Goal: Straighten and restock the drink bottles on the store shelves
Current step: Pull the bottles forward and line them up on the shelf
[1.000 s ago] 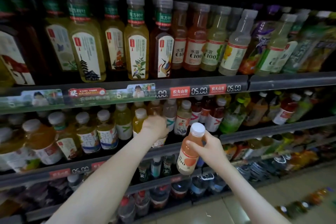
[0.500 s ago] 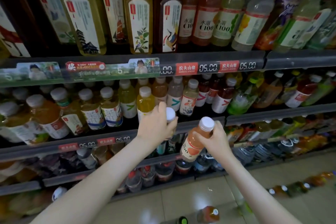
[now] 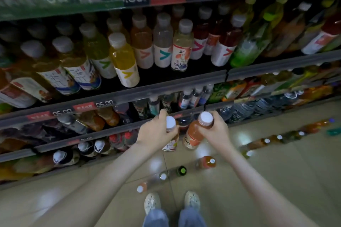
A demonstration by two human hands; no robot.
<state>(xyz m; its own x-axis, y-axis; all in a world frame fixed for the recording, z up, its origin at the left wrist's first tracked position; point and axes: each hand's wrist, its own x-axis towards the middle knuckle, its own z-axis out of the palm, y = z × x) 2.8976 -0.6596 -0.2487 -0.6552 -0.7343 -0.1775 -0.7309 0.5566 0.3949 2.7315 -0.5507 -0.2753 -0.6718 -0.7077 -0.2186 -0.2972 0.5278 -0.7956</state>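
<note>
My left hand [image 3: 156,131] grips a white-capped bottle [image 3: 171,141] by its neck; most of its body is hidden behind my fingers. My right hand [image 3: 215,131] holds an orange drink bottle [image 3: 195,134] with a white cap, tilted left. Both bottles hang side by side in front of the lower shelves, above the floor. On the shelf above stand rows of white-capped bottles, among them a yellow drink bottle [image 3: 124,61] at the front and a flower-label bottle [image 3: 181,48].
Shelf rails with price tags [image 3: 103,104] run across the rack. Several loose bottles stand on the tiled floor: an orange one [image 3: 206,162], a dark one with a green cap [image 3: 180,170], and a row [image 3: 280,137] trailing off to the right. My shoes [image 3: 171,202] are below.
The view has tipped down toward the floor. My left hand has pulled a white-capped bottle off the shelf and both hands have lowered with their bottles.
</note>
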